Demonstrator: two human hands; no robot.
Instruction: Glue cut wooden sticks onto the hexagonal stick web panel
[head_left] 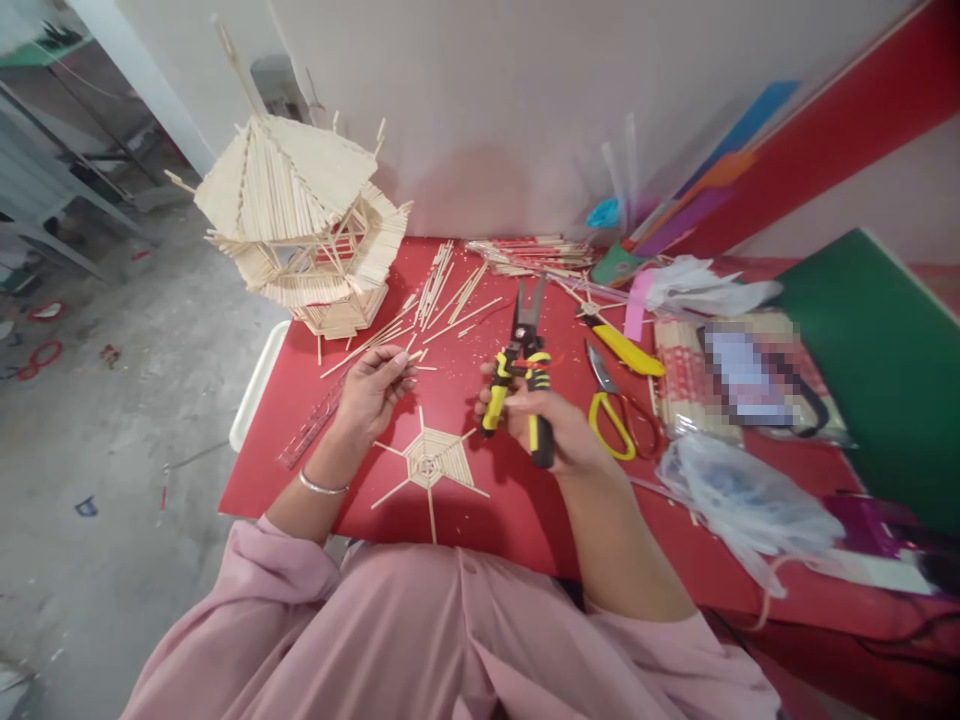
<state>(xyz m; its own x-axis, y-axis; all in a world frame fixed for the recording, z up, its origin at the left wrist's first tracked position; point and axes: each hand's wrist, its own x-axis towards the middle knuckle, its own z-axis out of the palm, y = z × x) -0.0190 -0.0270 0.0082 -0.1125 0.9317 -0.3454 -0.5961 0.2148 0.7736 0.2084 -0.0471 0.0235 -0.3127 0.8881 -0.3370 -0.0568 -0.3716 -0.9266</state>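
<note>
Floor (112, 420) of grey concrete shows at far left, beneath a pale plastic chair (45, 195). A tiered, roofed stick model (300, 200) rises at the far left corner of the red table (517, 510). Nearer, a clear ruler (309, 432) lies beside the left forearm. The left hand (381, 385) has thumb and forefinger pinched together on a short stick (415, 356), other fingers curled. Closer to the person, a six-spoked stick web (442, 455) lies flat on the table, between the hands and touching neither. Beyond it, loose sticks (435, 290) are scattered. The right hand (551, 425) wraps its fingers around the yellow-and-black handles of cutters (528, 330), whose blade tips stand apart. Rightward lie scissors (611, 425), a yellow knife (630, 347), a plastic bag (750, 510) and a green board (885, 350).
</note>
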